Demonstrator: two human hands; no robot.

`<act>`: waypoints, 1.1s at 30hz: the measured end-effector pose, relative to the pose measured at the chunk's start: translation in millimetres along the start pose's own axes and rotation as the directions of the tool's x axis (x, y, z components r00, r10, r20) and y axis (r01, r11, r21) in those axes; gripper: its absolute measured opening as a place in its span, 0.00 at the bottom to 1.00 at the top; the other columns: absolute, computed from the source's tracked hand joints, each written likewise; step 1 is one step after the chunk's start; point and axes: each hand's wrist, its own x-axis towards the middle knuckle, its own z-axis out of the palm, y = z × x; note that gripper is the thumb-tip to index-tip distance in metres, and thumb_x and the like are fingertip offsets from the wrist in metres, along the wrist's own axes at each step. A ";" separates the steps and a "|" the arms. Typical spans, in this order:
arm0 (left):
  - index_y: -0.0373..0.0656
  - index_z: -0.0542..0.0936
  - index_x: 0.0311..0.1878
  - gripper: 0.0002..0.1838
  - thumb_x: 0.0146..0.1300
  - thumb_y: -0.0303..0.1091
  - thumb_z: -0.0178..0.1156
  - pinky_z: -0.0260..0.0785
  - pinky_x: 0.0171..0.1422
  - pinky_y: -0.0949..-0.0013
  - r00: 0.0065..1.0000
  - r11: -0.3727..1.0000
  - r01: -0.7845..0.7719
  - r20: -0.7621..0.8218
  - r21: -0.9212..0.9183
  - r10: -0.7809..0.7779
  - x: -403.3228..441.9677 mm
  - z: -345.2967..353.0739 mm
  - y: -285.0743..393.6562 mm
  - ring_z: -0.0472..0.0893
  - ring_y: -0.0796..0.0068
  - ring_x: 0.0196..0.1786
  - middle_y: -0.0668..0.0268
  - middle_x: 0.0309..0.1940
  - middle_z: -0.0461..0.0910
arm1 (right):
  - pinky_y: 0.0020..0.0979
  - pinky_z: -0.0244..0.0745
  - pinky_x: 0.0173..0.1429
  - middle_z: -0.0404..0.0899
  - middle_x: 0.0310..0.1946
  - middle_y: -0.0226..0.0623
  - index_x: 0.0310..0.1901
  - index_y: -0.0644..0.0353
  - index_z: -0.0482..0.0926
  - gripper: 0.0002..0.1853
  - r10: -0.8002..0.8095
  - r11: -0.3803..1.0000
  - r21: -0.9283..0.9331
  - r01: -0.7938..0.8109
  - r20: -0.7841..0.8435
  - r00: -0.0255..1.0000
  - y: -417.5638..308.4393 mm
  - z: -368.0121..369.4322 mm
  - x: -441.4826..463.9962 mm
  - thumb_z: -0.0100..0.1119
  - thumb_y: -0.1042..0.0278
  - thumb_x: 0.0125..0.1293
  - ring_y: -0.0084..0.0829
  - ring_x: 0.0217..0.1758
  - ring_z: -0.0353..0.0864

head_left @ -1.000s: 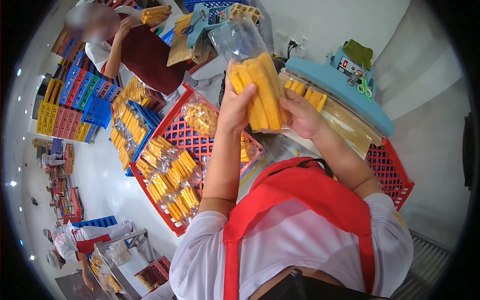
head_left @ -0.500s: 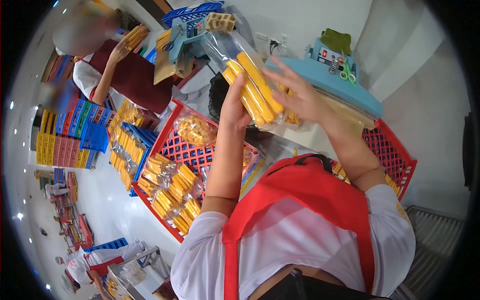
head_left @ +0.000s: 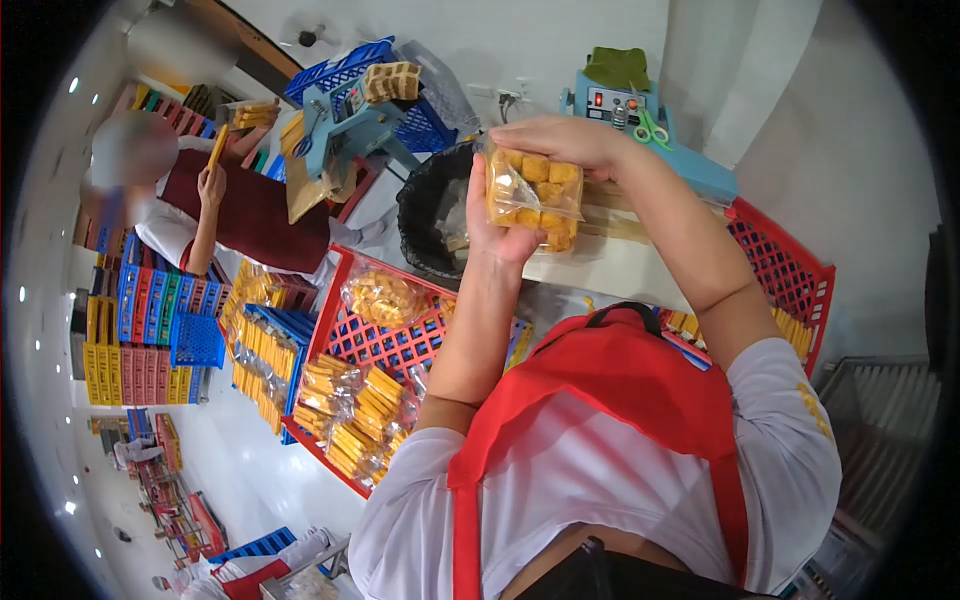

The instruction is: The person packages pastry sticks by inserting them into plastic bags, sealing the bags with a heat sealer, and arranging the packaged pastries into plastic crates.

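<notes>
A clear plastic bag of yellow-orange sticks (head_left: 535,190) is between my two hands, its block of stick ends facing me. My left hand (head_left: 492,225) wraps the bag's left side and supports it from below. Over the far upper side lies my right hand (head_left: 570,142), its fingers close together and pressed to the bag; some fingertips are hidden. Behind my right forearm stands a blue sealing machine (head_left: 695,172), with green-handled scissors (head_left: 652,132) and a folded green cloth (head_left: 615,68) on its control box.
A red crate (head_left: 330,298) at the left holds several bagged portions of sticks. Beside it stands a black-lined bin (head_left: 415,225). Another red crate (head_left: 815,290) is at the right. A co-worker in a maroon apron (head_left: 265,215) handles sticks near a second sealing machine (head_left: 345,130).
The bag has turned from lengthwise to end-on, facing me. My right hand, blurred with spread fingers before, now rests over its far side. The view has shifted slightly.
</notes>
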 end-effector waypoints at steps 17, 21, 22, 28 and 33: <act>0.35 0.53 0.62 0.26 0.62 0.30 0.46 0.54 0.60 0.71 0.957 -0.203 0.051 0.011 0.978 0.289 35.8 -70.7 -69.6 0.62 0.71 0.58 0.58 0.57 0.61 | 0.29 0.50 0.63 0.55 0.60 0.44 0.63 0.64 0.47 0.34 -0.546 0.832 -0.364 0.419 -0.675 0.497 189.1 -32.8 -97.5 0.52 0.75 0.57 0.30 0.64 0.54; 0.32 0.47 0.63 0.29 0.62 0.28 0.45 0.50 0.62 0.70 0.974 -0.219 -0.062 0.107 0.974 0.198 22.4 -121.3 -87.6 0.60 0.68 0.59 0.55 0.57 0.60 | 0.29 0.54 0.61 0.58 0.58 0.47 0.63 0.62 0.46 0.36 -0.355 0.932 -0.315 0.180 -0.693 0.627 231.2 -22.1 -111.5 0.53 0.75 0.56 0.31 0.61 0.59; 0.33 0.42 0.64 0.31 0.61 0.25 0.44 0.49 0.63 0.69 0.976 -0.337 -0.013 0.086 0.941 0.200 21.1 -131.6 -83.2 0.58 0.67 0.61 0.54 0.58 0.58 | 0.29 0.56 0.60 0.61 0.57 0.46 0.64 0.61 0.46 0.36 -0.349 0.936 -0.299 0.188 -0.703 0.620 234.1 -24.1 -112.6 0.53 0.75 0.56 0.32 0.59 0.62; 0.36 0.49 0.63 0.31 0.60 0.30 0.50 0.60 0.57 0.65 0.939 -0.377 -0.026 0.152 0.926 0.309 29.3 -115.4 -84.7 0.65 0.55 0.58 0.46 0.56 0.60 | 0.32 0.63 0.55 0.64 0.53 0.50 0.63 0.60 0.47 0.33 -0.346 0.934 -0.317 0.163 -0.696 0.629 207.1 -27.8 -119.4 0.51 0.70 0.59 0.37 0.54 0.68; 0.35 0.61 0.58 0.24 0.59 0.31 0.51 0.63 0.54 0.66 0.911 -0.715 -0.010 0.301 0.699 0.281 27.5 -115.0 -77.7 0.67 0.54 0.55 0.46 0.53 0.63 | 0.34 0.64 0.53 0.66 0.50 0.51 0.59 0.63 0.56 0.26 -0.578 0.660 -0.739 -0.137 -0.616 0.536 210.3 -35.3 -114.0 0.49 0.70 0.59 0.45 0.50 0.70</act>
